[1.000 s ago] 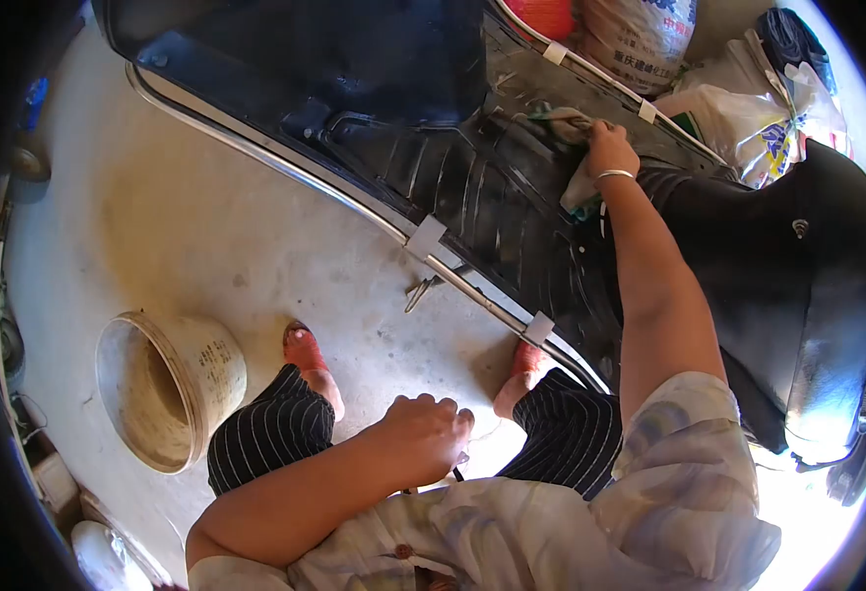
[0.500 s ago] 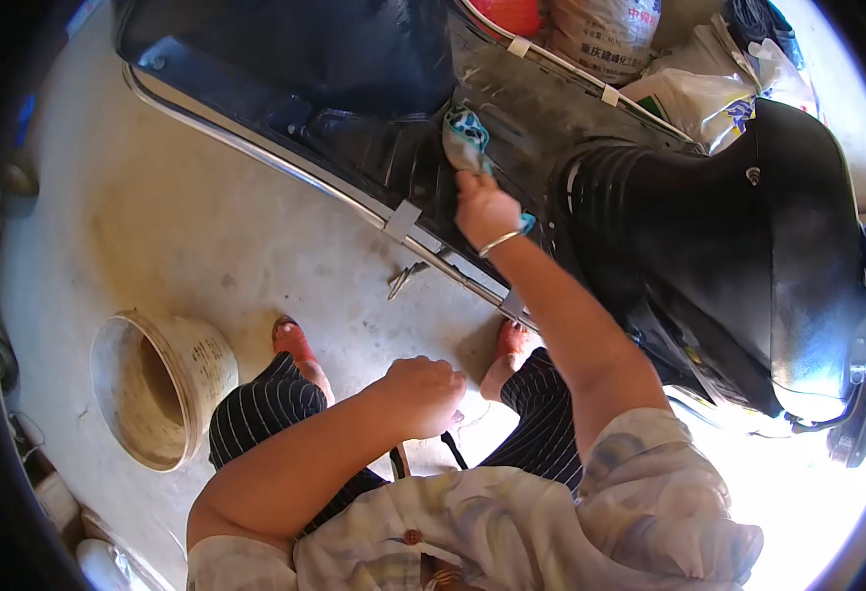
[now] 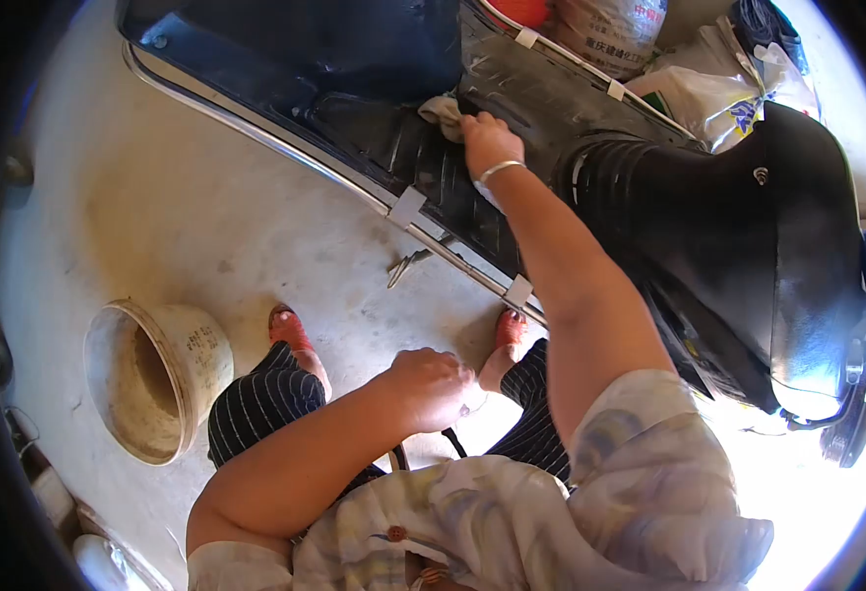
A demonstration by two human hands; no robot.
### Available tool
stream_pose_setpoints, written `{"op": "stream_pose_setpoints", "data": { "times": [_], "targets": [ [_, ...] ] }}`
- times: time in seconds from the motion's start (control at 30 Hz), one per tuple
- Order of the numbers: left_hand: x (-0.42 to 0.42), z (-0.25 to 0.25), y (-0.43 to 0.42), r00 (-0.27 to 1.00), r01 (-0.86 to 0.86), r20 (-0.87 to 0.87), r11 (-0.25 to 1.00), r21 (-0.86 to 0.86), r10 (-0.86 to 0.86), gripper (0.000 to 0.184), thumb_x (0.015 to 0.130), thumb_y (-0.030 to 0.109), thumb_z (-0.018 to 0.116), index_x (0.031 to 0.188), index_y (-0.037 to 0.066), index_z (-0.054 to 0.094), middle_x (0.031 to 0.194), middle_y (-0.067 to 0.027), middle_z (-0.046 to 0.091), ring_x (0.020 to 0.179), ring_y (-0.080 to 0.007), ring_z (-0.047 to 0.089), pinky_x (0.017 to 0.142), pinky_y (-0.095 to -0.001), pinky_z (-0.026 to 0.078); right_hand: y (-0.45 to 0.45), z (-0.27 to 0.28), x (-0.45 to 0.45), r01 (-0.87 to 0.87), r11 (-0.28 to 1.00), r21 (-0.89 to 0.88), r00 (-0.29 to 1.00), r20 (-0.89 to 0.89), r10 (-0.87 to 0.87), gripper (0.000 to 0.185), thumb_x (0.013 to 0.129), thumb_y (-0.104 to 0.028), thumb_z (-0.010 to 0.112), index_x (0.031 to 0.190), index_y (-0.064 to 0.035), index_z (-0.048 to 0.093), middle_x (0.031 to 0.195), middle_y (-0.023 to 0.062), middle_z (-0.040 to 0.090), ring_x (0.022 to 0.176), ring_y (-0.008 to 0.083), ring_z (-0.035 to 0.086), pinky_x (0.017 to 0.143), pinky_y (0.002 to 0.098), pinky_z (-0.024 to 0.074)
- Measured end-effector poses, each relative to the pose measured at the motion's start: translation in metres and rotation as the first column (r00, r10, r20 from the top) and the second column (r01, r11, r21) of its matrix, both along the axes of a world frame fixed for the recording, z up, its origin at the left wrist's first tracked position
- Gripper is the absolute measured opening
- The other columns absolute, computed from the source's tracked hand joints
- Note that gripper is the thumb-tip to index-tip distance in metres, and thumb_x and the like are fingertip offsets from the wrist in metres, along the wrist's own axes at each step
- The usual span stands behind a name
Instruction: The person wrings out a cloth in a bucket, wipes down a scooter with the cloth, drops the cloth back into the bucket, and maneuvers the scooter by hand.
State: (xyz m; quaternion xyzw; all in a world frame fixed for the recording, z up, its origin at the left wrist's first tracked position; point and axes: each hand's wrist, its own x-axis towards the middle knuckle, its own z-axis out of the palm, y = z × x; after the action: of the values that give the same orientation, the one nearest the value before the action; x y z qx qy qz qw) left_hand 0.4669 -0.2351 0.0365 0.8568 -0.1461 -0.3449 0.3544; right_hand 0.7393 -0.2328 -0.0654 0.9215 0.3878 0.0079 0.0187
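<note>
My right hand (image 3: 495,148) is closed on a pale, crumpled cloth (image 3: 443,116) and presses it against the ribbed black floor (image 3: 423,163) of a vehicle. The cloth lies close to the base of a large dark panel (image 3: 354,49). Held in front of my body, my left hand (image 3: 433,389) is curled into a fist above my lap. No object shows in it, and its inner side is turned from view.
A metal rail (image 3: 275,143) edges the vehicle floor. On the right is a black padded seat (image 3: 689,217). A dirty white bucket (image 3: 192,364) stands on the ground to the left. Beyond the vehicle lie a printed sack (image 3: 610,34) and plastic bags (image 3: 708,103).
My right hand has moved up along the floor with the cloth. The cloth is now bunched to the left of the fingers, its blue-green patterned part no longer showing. My left fist stays nearly still.
</note>
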Motion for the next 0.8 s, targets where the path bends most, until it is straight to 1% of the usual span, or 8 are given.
{"op": "stream_pose_setpoints", "data": {
  "times": [0.2, 0.33, 0.4, 0.5, 0.57, 0.67, 0.77, 0.8],
  "targets": [
    [-0.013, -0.006, 0.002, 0.995, -0.067, 0.069, 0.998, -0.013, 0.068, 0.034, 0.073, 0.031, 0.056, 0.09, 0.002, 0.053, 0.083, -0.016, 0.056, 0.077, -0.0315, 0.057, 0.068, -0.041, 0.046, -0.097, 0.018, 0.015, 0.13, 0.977, -0.17, 0.992, 0.025, -0.128, 0.02, 0.077, -0.012, 0.049, 0.097, -0.0114, 0.051, 0.099, 0.0109, 0.051, 0.091, 0.0297, 0.055, 0.07, 0.0405, 0.0477],
    [-0.015, -0.005, -0.001, 0.996, -0.014, 0.09, 1.0, 0.023, 0.012, 0.028, 0.073, 0.028, 0.056, 0.083, 0.002, 0.058, 0.08, -0.0145, 0.059, 0.076, -0.03, 0.059, 0.066, -0.0397, 0.047, -0.084, 0.019, -0.018, 0.122, 0.972, -0.199, 0.992, -0.008, -0.126, 0.019, 0.076, -0.012, 0.049, 0.095, -0.0099, 0.05, 0.099, 0.0108, 0.051, 0.089, 0.0279, 0.056, 0.069, 0.0391, 0.0483],
    [-0.014, -0.002, -0.004, 0.991, -0.015, 0.133, 1.0, 0.019, 0.012, 0.024, 0.072, 0.026, 0.056, 0.077, 0.002, 0.063, 0.078, -0.0135, 0.062, 0.074, -0.0286, 0.061, 0.063, -0.0391, 0.048, -0.07, -0.009, -0.053, -0.028, 1.0, 0.012, 0.999, 0.021, 0.028, 0.014, 0.076, -0.011, 0.045, 0.088, -0.0088, 0.051, 0.089, 0.012, 0.054, 0.082, 0.0282, 0.056, 0.066, 0.0398, 0.047],
    [-0.012, -0.003, -0.01, 0.998, 0.032, 0.053, 0.999, 0.04, -0.034, 0.032, 0.073, 0.03, 0.058, 0.089, 0.003, 0.056, 0.083, -0.0164, 0.057, 0.08, -0.0317, 0.057, 0.069, -0.0402, 0.046, -0.03, -0.021, -0.104, -0.022, 0.983, 0.184, 1.0, 0.025, 0.017, 0.014, 0.077, -0.012, 0.046, 0.09, -0.0075, 0.048, 0.084, 0.0127, 0.052, 0.08, 0.0298, 0.055, 0.067, 0.0395, 0.0469],
    [-0.015, -0.008, -0.012, 0.992, -0.018, 0.125, 0.999, 0.038, 0.014, 0.021, 0.071, 0.022, 0.056, 0.078, 0.003, 0.063, 0.08, -0.0117, 0.062, 0.076, -0.028, 0.06, 0.064, -0.0393, 0.048, -0.037, -0.014, -0.105, -0.096, 0.967, 0.236, 0.995, -0.016, 0.103, 0.014, 0.076, -0.012, 0.046, 0.09, -0.0074, 0.049, 0.087, 0.0133, 0.053, 0.082, 0.0299, 0.056, 0.068, 0.0393, 0.047],
    [-0.011, -0.004, -0.011, 0.999, 0.02, 0.049, 0.998, 0.056, -0.023, 0.02, 0.072, 0.021, 0.056, 0.078, 0.003, 0.063, 0.082, -0.0119, 0.062, 0.078, -0.027, 0.06, 0.064, -0.0386, 0.048, -0.063, 0.016, -0.076, 0.018, 0.977, -0.213, 0.983, -0.175, -0.057, 0.019, 0.078, -0.018, 0.046, 0.094, -0.0087, 0.05, 0.094, 0.0144, 0.055, 0.086, 0.0302, 0.057, 0.069, 0.04, 0.047],
    [-0.012, -0.014, -0.01, 0.993, 0.025, 0.118, 0.999, 0.034, -0.029, 0.021, 0.073, 0.02, 0.054, 0.081, 0.002, 0.062, 0.083, -0.0116, 0.062, 0.079, -0.0264, 0.06, 0.064, -0.0385, 0.048, -0.102, 0.027, -0.034, 0.016, 0.918, -0.397, 0.98, -0.178, -0.094, 0.02, 0.075, -0.021, 0.049, 0.088, -0.0085, 0.058, 0.086, 0.0155, 0.059, 0.085, 0.0317, 0.057, 0.071, 0.0407, 0.0462],
    [-0.012, -0.012, -0.009, 0.993, 0.016, 0.116, 0.999, 0.028, -0.019, 0.021, 0.073, 0.02, 0.054, 0.081, 0.002, 0.062, 0.083, -0.0116, 0.062, 0.079, -0.0264, 0.06, 0.064, -0.0385, 0.048, -0.107, 0.042, -0.032, -0.056, 0.876, -0.479, 0.971, -0.232, -0.065, 0.025, 0.076, -0.017, 0.047, 0.093, -0.0081, 0.061, 0.099, 0.0151, 0.058, 0.092, 0.0309, 0.056, 0.076, 0.0392, 0.0467]
  ]
}}
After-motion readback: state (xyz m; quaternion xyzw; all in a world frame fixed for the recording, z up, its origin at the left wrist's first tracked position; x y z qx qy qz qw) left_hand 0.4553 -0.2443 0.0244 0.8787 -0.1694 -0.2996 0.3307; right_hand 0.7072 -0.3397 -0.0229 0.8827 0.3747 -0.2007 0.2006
